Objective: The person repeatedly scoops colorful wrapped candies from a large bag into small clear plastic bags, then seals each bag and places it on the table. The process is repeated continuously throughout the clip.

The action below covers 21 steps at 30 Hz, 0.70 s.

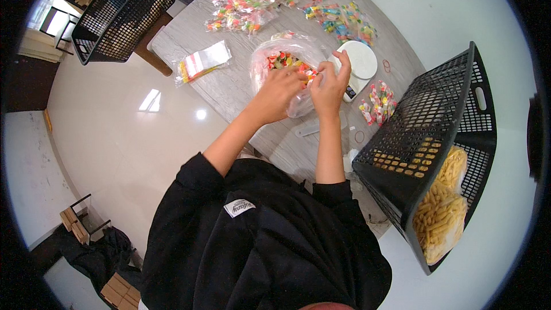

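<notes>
A clear plastic bag (261, 58) full of wrapped candies (284, 60) stands open on the grey wood-grain table. My left hand (282, 88) reaches over its near left side, fingertips at the candies. At its right rim is my right hand (329, 82), with thumb and a finger close together and other fingers raised; whether it pinches the plastic cannot be told. Just right of the bag, a white digital kitchen scale (359, 60) lies partly behind my right hand. A small pile of wrapped candies (379, 103) lies right of the scale. Flat packaging bags (204, 62) lie at the left.
Filled candy bags (249, 0) cover the table's far side, with blue and green ones (342, 21) nearby. A black plastic crate (413, 116) holding bagged yellow snacks (443, 215) stands at the right; another black crate (125, 17) is at far left. Rubber bands (359, 137) lie near my right forearm.
</notes>
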Tool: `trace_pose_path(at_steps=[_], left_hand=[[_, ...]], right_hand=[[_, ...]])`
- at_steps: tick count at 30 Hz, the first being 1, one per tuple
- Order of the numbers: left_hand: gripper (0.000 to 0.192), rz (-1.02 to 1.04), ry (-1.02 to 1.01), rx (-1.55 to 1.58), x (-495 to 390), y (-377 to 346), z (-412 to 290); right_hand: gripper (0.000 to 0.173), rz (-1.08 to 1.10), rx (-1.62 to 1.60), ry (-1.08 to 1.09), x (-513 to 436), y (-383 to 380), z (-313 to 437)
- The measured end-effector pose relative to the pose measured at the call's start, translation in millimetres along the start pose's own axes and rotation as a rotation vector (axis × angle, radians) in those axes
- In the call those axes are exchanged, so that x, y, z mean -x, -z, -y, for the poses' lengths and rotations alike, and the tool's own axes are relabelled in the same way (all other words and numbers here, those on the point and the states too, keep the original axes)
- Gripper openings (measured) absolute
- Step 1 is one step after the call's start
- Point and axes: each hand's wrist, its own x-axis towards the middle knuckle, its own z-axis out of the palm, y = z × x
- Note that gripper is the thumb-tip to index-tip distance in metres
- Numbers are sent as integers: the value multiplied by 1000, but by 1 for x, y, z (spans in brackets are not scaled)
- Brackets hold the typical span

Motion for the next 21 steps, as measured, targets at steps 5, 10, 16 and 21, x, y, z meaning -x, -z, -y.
trace_pose_path(at_steps=[5, 10, 16, 21], left_hand=[[44, 340, 5, -215, 3, -27, 3], [43, 448, 158, -300, 6, -12, -10], [40, 413, 299, -299, 14, -10, -3], [38, 344, 239, -253, 18, -6, 1]], right_hand=[[26, 247, 206, 31, -4, 1, -7], [23, 207, 295, -6, 0, 5, -17], [25, 234, 300, -56, 0, 5, -17], [24, 341, 182, -24, 1, 0, -28]])
